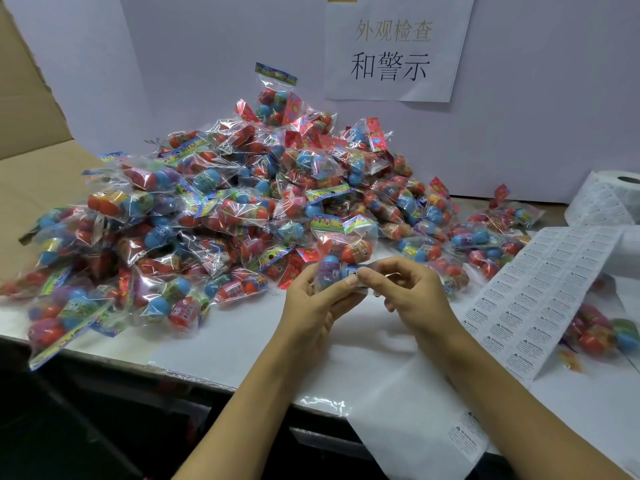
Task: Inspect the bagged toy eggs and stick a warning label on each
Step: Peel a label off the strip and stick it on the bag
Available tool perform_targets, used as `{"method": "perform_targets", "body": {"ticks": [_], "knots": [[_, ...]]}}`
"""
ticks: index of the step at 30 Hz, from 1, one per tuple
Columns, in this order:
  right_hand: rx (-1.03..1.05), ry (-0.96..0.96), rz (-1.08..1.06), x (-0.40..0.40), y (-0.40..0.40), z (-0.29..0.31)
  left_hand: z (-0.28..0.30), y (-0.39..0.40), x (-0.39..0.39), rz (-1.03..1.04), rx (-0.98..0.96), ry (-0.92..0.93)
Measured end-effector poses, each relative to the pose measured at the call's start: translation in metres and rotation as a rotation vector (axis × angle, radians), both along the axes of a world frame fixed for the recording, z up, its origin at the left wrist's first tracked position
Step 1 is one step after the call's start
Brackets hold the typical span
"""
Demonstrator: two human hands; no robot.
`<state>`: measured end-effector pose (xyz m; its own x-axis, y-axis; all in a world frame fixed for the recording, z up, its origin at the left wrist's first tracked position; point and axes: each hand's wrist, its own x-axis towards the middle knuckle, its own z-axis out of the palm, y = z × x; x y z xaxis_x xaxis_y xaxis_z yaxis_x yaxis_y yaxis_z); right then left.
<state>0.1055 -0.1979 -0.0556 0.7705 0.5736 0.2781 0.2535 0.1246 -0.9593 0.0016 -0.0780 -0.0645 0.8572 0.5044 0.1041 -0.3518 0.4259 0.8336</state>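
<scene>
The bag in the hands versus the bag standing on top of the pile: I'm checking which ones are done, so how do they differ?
The held bag is gripped by the left hand and right hand; the top bag stands free on the pile. The held bag has a white label being pressed on; no label shows on the top bag. The held bag tilts sideways; the top bag stands upright. Both are clear bags of colourful eggs.
</scene>
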Motion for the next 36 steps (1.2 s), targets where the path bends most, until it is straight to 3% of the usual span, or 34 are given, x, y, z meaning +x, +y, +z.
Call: {"method": "perform_targets", "body": {"ticks": [21, 31, 36], "knots": [[0.053, 0.139, 0.113, 0.006, -0.005, 0.001, 0.002, 0.002, 0.0, -0.008, -0.069, 0.001], [-0.039, -0.014, 0.183, -0.005, -0.001, -0.003, -0.004, 0.003, -0.001, 0.104, 0.08, 0.059], [0.003, 0.019, 0.189, -0.004, -0.001, -0.001, -0.002, 0.001, -0.001, 0.114, 0.094, 0.091]]}}
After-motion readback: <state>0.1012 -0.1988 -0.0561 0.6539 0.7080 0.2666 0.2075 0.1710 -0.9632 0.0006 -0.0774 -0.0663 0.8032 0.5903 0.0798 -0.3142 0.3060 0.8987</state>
